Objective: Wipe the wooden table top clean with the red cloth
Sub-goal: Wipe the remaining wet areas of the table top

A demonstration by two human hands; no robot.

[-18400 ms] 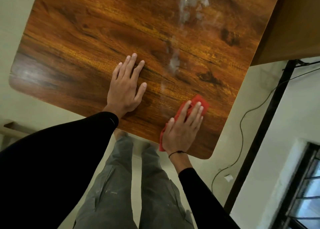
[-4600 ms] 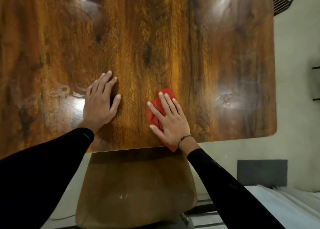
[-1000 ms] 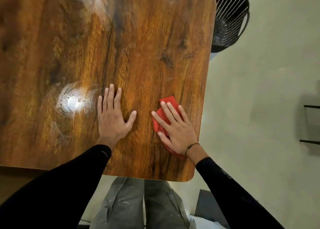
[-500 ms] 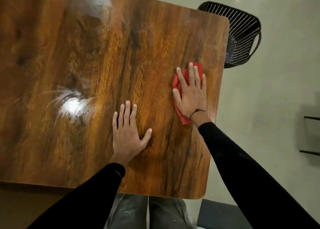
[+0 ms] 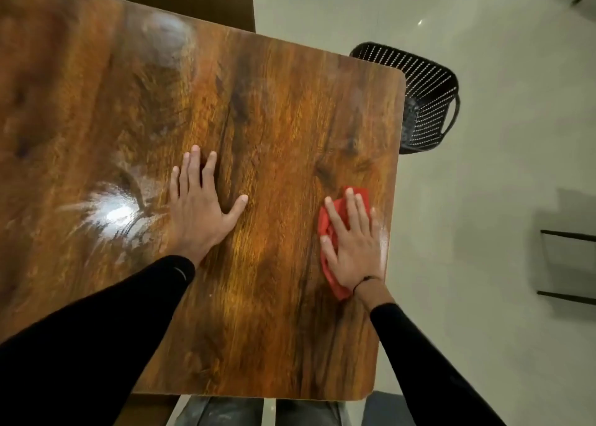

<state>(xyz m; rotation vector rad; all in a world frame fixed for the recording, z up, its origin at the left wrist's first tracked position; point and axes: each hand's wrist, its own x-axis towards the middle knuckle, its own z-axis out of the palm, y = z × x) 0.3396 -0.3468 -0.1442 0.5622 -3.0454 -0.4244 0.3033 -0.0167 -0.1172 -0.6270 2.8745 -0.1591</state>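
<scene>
**Now wiping the right edge of the table**

Right now my right hand [image 5: 353, 248] lies flat on the red cloth [image 5: 332, 232], fingers straight and spread, pressing it onto the wooden table [image 5: 274, 345] just inside the right-hand edge. It grips nothing; the palm and fingers simply pin the cloth down, and red shows past the fingertips, along the thumb side and under the wrist. My left hand [image 5: 201, 212] is also open, laid flat on bare wood near the middle of the table, well apart from the cloth, and I judge it is there as a brace.

To do this stroke well, I would keep the pressure even through the whole palm so the cloth does not bunch under the fingers. I would run strokes that overlap, following the edge closely, since the cloth sits near the rim and could slip off it if I push outward. A pale, hazy smear with a bright glare [image 5: 119, 216] sits just left of my bracing hand, and another cloudy patch [image 5: 167, 41] lies towards the far side. I cannot tell whether these are residue or only reflected light, so I would treat both as unwiped and carry the cloth across to them next, lifting the left hand out of the way first.

A black mesh basket [image 5: 429, 103] stands on the floor beyond the far right corner.
</scene>
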